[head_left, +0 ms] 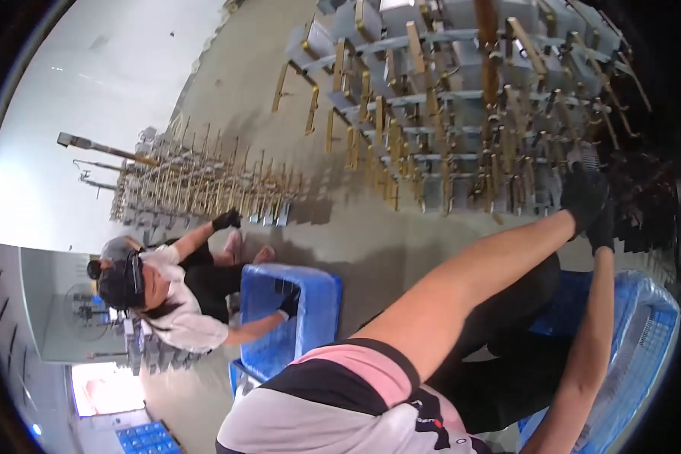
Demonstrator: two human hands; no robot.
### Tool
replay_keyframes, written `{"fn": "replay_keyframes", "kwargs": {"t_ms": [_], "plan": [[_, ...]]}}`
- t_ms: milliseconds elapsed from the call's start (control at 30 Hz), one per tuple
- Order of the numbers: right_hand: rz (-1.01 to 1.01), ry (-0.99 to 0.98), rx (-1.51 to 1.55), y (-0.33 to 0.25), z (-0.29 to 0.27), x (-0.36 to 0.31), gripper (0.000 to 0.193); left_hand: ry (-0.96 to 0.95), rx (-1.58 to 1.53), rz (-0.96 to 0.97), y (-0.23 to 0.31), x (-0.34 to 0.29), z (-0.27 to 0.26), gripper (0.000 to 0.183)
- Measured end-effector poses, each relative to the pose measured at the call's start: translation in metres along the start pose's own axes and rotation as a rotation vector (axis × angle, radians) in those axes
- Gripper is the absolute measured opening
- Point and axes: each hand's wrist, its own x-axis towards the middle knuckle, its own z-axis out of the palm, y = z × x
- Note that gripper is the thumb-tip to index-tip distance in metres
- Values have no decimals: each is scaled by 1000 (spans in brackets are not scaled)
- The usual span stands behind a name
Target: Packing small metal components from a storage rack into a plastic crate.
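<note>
- While you reach up and forward, both your hands meet at the rack (461, 121), a grey frame hung with many tan hooks on the floor ahead of you.
- Your left hand (583, 195), in a dark glove, sits at the rack's lower right edge, touching or just beside the hooks (507, 181) there. Fingers look curled, but you cannot tell whether they close on a hook.
- Your right hand (602, 231), also gloved, hangs just below the left, near the same corner. Its grip is hidden too: cannot tell.
- Handling judgement: hooks look like thin rigid metal, light singly, prone to snag on neighbours. Take one by its straight shank, not the tip.
- Rack itself looks stiff and heavy; hooks crowd close together.
- A blue crate (643, 340) lies under your right forearm.
- A co-worker (166, 295) crouches at left, one gloved hand on a second rack (197, 185), the other in another blue crate (291, 318).
</note>
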Motion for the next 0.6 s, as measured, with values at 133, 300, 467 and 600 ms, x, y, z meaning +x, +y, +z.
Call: {"fn": "replay_keyframes", "kwargs": {"t_ms": [133, 300, 467, 600], "plan": [[153, 28, 720, 34, -29, 9, 54, 208, -62, -61, 17, 4, 18, 66], [145, 220, 1616, 13, 17, 36, 51, 166, -48, -40, 0, 24, 32, 64], [-959, 1149, 3159, -62, 52, 82, 61, 97, -3, 68, -18, 36, 70, 61], [-774, 1481, 3286, -84, 94, 81, 63, 100, 70, 140, -50, 57, 68, 59]]}}
